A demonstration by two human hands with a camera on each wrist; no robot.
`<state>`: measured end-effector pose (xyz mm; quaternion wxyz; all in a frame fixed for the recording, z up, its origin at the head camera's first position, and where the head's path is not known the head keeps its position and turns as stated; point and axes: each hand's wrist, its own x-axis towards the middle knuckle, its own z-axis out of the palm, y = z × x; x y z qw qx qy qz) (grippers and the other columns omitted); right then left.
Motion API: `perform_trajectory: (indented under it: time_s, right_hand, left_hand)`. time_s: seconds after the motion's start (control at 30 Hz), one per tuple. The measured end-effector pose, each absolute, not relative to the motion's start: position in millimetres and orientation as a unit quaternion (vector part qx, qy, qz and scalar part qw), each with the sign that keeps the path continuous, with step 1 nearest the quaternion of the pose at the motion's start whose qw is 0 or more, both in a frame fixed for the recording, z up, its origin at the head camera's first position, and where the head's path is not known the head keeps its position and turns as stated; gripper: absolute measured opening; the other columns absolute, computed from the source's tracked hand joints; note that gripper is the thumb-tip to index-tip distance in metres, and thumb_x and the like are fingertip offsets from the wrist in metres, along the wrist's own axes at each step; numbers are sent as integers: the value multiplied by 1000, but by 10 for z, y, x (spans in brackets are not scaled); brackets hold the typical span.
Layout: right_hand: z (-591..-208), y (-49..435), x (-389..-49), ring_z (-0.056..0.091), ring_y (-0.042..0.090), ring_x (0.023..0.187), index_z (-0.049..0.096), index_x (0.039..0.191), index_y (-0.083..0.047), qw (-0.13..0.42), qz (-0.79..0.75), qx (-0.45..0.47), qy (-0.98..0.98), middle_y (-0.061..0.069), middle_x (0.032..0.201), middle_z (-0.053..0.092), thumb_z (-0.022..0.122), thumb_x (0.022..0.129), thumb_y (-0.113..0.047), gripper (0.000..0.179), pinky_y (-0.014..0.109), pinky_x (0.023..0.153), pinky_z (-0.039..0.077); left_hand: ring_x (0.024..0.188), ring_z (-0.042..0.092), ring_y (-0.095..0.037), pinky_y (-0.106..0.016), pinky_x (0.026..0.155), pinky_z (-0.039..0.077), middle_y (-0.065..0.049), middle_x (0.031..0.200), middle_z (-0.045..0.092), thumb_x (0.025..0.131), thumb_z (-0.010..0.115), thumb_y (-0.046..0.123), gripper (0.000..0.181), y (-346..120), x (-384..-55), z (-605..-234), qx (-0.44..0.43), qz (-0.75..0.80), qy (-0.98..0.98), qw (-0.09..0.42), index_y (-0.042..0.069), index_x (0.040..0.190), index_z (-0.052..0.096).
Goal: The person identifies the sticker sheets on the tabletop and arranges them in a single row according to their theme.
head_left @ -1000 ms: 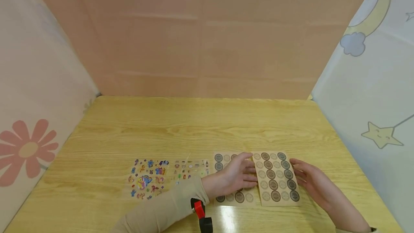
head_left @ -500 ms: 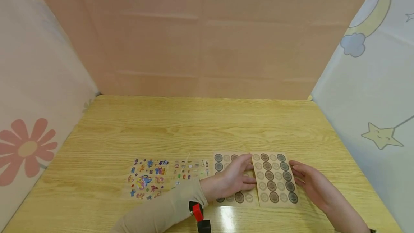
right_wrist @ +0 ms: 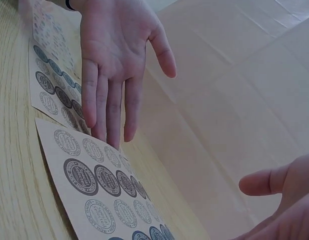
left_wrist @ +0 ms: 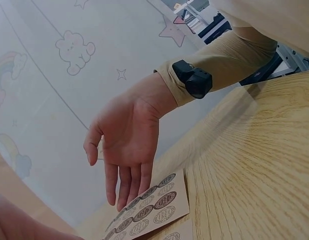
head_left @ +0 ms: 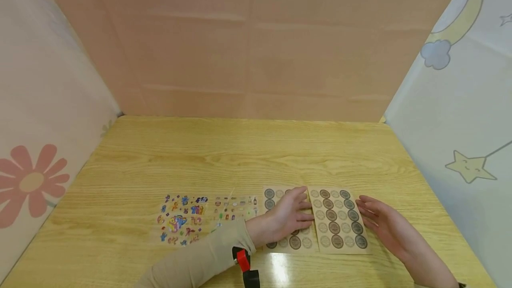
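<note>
Straight fingers of my left hand [head_left: 282, 217] lie over a tan sheet of round stickers [head_left: 295, 243], their tips at the left edge of a second sticker sheet [head_left: 339, 217]. On the other side, my right hand [head_left: 386, 223] has its fingers extended along that second sheet's right edge, palm turned inward. Both palms face each other across the sheet. In the left wrist view the second sheet [left_wrist: 159, 205] slants up from the table. The right wrist view shows its near edge [right_wrist: 69, 200] raised, and the fingers of the left hand [right_wrist: 112, 75] straight.
Left of the tan sheets lie a clear sheet of small food-like stickers [head_left: 234, 208] and one of colourful cartoon stickers [head_left: 178, 223]. The wooden table [head_left: 248, 154] ends at a peach back panel [head_left: 248, 57], with printed panels at both sides.
The second sticker sheet has shifted slightly left between my hands, its top edge now closer to the first sheet. Both hands have moved a little left.
</note>
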<state>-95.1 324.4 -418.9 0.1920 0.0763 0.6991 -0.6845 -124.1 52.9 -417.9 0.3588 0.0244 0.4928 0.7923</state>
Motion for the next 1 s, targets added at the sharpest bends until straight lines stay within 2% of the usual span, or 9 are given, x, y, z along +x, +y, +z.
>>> perform_trajectory:
  time_s: [0.1, 0.2, 0.3, 0.6, 0.8, 1.0]
  right_hand:
    - [-4223, 3296, -965, 48, -1, 110, -6, 146, 12, 180, -695, 74, 692, 29, 147, 16, 28, 106, -26, 65, 17, 92, 42]
    - [-4246, 3348, -974, 52, 0, 108, -5, 145, 13, 174, -710, 67, 679, 15, 137, 37, 26, 106, -27, 64, 19, 93, 43]
    - [-4256, 3386, -977, 54, 2, 108, -6, 145, 14, 174, -718, 64, 671, -1, 125, 46, 25, 106, -28, 64, 20, 93, 45]
    - [-4244, 3368, -954, 53, 1, 109, -8, 145, 13, 179, -724, 62, 664, -5, 123, 48, 26, 106, -25, 64, 21, 93, 45]
    - [-4239, 3339, -922, 53, 0, 108, -5, 145, 14, 174, -711, 73, 677, 1, 128, 44, 26, 106, -24, 63, 21, 93, 45]
    - [-4236, 3337, -902, 53, 1, 108, -5, 145, 14, 169, -714, 76, 675, -3, 124, 46, 27, 106, -23, 63, 22, 93, 45]
  left_hand:
    - [126, 36, -52, -56, 106, 31, -33, 145, 29, 98, 39, 47, 79, 529, -1242, -4182, 24, 792, 496, 355, -8, 148, 15]
    - [126, 37, -52, -57, 106, 31, -33, 144, 29, 97, 39, 47, 79, 532, -1239, -4182, 25, 789, 500, 355, -7, 149, 15]
    - [126, 36, -52, -57, 106, 31, -33, 144, 29, 97, 39, 48, 79, 533, -1232, -4178, 27, 787, 502, 358, -7, 149, 14]
    - [127, 36, -51, -58, 106, 30, -33, 145, 28, 97, 39, 50, 80, 512, -1228, -4171, 32, 781, 507, 364, -5, 150, 14]
    - [128, 36, -50, -57, 106, 31, -33, 144, 29, 97, 40, 49, 80, 493, -1222, -4173, 33, 775, 514, 366, -6, 149, 16]
    - [126, 38, -49, -55, 104, 34, -32, 141, 36, 97, 43, 41, 72, 327, -1235, -4104, 49, 779, 511, 360, -6, 148, 22]
